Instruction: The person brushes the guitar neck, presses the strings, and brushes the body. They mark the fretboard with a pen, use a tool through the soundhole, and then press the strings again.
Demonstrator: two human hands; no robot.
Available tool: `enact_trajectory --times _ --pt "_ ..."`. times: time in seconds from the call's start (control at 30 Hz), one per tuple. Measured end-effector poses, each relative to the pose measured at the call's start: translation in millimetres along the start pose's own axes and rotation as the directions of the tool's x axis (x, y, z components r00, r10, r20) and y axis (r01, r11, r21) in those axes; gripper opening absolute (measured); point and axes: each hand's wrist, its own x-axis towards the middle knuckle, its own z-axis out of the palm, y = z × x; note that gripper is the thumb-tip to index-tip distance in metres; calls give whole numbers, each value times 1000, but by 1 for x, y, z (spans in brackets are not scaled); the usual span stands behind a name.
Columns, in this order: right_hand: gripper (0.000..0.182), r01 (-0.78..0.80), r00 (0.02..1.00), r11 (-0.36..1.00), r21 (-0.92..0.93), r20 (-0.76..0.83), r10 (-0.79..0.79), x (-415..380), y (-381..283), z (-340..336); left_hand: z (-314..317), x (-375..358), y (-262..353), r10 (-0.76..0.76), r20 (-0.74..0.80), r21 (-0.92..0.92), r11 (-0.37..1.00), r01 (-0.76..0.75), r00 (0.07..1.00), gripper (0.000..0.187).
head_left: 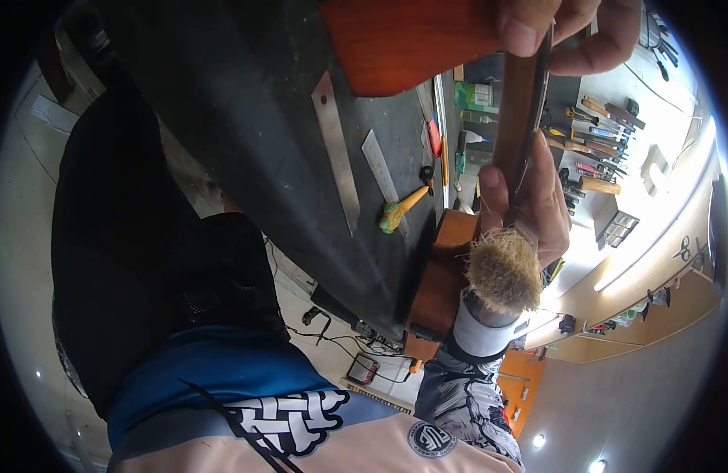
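A long brown wooden strip (515,110) with a dark edge runs between my two hands. My left hand (565,35) pinches its upper end, thumb on one side and fingers on the other. Lower down, my right hand (529,201) closes round the strip, thumb at its left edge. A brush (504,272) with pale frayed bristles sits against my right hand's lower fingers; its handle is hidden. Beside my left thumb is a glossy red-orange wooden panel (415,43). A brown wooden block (439,288) shows left of the brush.
On the dark bench (253,118) lie a metal blade (336,150), a steel ruler (379,165) and a small yellow-handled tool (403,209). Further off are a green bottle (476,95) and rows of hand tools (596,142). A wooden shelf (655,303) stands at the right.
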Motion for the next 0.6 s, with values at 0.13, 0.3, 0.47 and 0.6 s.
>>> enact_trajectory --times 0.13,0.3,0.47,0.6 --pt "46 2 1000 1000 -20 1 -2 0 0 0 -1 2 -1 7 -3 2 1000 -7 1000 36" --pt "45 -5 1000 1000 -16 7 5 1 -2 0 -5 4 -4 8 -11 6 1000 -8 1000 36" --pt "44 -3 1000 1000 -8 7 3 2 -2 -1 -13 9 -4 14 -19 15 1000 -13 1000 36" --pt "50 8 1000 999 -38 0 -8 1 -1 -1 -8 7 -4 13 -4 18 1000 -12 1000 36"
